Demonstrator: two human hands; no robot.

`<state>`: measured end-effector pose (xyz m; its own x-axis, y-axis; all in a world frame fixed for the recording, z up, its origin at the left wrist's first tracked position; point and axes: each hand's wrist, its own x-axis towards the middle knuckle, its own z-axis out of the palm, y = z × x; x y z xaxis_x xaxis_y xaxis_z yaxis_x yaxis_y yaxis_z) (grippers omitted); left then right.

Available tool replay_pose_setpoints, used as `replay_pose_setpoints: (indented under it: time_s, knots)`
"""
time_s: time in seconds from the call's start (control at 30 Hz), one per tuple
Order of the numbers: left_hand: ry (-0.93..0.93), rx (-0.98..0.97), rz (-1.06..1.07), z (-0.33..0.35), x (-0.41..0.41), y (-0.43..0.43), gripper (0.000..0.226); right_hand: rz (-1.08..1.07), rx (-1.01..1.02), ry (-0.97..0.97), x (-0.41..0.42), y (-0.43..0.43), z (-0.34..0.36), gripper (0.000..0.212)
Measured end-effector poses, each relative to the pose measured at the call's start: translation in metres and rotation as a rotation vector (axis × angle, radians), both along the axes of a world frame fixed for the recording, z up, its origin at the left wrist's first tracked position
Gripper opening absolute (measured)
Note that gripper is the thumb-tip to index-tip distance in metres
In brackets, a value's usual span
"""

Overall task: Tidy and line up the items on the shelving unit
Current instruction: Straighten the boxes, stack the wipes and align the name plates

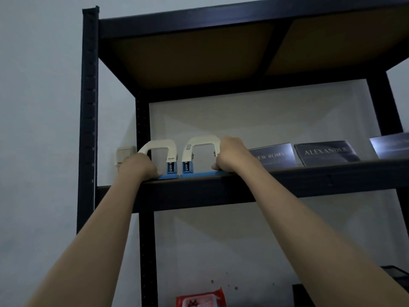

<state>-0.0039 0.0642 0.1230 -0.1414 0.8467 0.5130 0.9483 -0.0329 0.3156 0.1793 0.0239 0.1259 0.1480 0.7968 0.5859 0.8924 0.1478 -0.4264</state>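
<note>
While both arms are reaching up to the middle shelf [287, 180] of the dark metal shelving unit [88, 107], each hand is holding one of two heavy-duty staplers. These are sitting side by side at the shelf's left end, right along its front edge.

The left hand [138, 166] is curling its fingers over the rear end of the left stapler [162, 149], clamped on it where the white arched arm is coming down to the blue base. The right hand [230, 155] is gripping the rear end of the right stapler [199, 145] in the same way, with the thumb lying low against the blue base plate.

Both staplers are standing upright on their bases, with their long axes running left to right, parallel to the shelf edge. Their stapling heads are pointing inward and facing each other, nearly touching in the middle, so the two are mirroring one another.

Just right of the right hand, a dark box lettered "NEW ROMA" [274, 155] is sitting on the same shelf. An "ALEXANDER" box [325, 152] is lying beside it, and a third dark box [391, 144] is showing at the frame's edge.

A wall switch [124, 155] is showing behind the left post. Below, a red packet [200, 299] is peeking up at the bottom of the frame.
</note>
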Motion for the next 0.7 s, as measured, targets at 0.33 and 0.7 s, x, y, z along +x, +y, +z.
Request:
replay_pose_setpoints:
  time_s: [0.33,0.7]
  knots:
    - [0.062,-0.082,-0.024,0.009,0.007,0.011,0.057,-0.071,-0.001,-0.031,0.001,0.014,0.004,0.027]
    - [0.101,-0.124,-0.017,0.008,0.014,0.014,0.051,-0.135,0.024,0.044,0.002,0.023,0.003,0.039]
